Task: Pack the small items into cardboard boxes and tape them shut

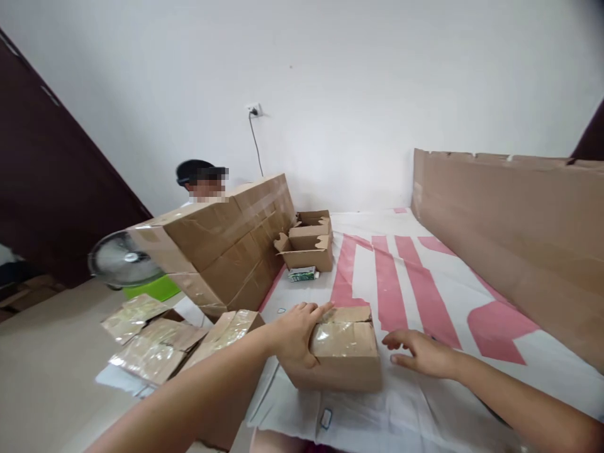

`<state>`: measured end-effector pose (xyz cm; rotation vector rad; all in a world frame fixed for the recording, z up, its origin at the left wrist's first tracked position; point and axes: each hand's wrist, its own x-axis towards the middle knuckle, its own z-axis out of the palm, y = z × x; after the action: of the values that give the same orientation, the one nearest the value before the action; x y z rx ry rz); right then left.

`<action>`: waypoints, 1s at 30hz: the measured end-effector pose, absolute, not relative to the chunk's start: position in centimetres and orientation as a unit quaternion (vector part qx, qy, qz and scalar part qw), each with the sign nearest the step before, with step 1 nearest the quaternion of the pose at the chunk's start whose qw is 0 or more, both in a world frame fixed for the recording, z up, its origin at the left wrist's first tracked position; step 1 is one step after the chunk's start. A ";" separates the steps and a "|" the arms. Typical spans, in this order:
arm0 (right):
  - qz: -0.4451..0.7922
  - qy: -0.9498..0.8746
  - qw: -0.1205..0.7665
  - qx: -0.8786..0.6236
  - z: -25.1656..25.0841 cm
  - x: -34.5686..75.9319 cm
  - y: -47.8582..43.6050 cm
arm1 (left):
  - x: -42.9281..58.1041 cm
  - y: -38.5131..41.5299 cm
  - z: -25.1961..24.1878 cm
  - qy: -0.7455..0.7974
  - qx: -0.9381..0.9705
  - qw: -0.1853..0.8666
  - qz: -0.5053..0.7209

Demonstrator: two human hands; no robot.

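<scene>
A closed cardboard box point(346, 371) with clear tape over its top lies on the cloth-covered table in front of me. My left hand point(299, 333) grips its left end, thumb on the near side and fingers reaching along the far edge. Just off the box's right side is my right hand point(419, 352), fingers apart and curved, with nothing in it. Beyond the box, a small green-and-white packet point(302, 274) sits beside an open cardboard box point(309, 251). Another open box point(315, 220) stands behind that one.
Stacked taped cartons point(236, 245) form a wall on the left, with a co-worker's black cap point(195, 170) behind. More taped boxes point(155, 346) stand low at left, near a fan point(125, 258). A tall cardboard panel point(509, 233) borders the pink-and-white cloth point(391, 283) on the right.
</scene>
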<state>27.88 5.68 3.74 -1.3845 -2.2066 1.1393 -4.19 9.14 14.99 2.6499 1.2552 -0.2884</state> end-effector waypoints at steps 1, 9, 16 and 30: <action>0.365 -0.756 0.162 -0.519 3.7 29.4 5.1 | -2.8 8.5 14.8 0.405 0.904 0.110 -0.080; 0.167 -0.702 0.084 -0.687 -0.2 36.4 -1.0 | 4.5 2.8 8.1 0.322 0.936 0.054 0.129; 0.168 -0.697 0.153 -0.681 -1.3 38.6 0.4 | 3.8 -0.8 2.9 0.337 0.859 -0.045 0.383; 0.017 -0.904 -0.042 -0.425 15.3 24.0 1.1 | 4.1 -0.6 2.6 0.320 0.849 -0.062 0.416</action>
<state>24.05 1.14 15.30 -1.3726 -2.9193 0.0533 4.12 -0.58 2.57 2.7782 1.0465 1.3605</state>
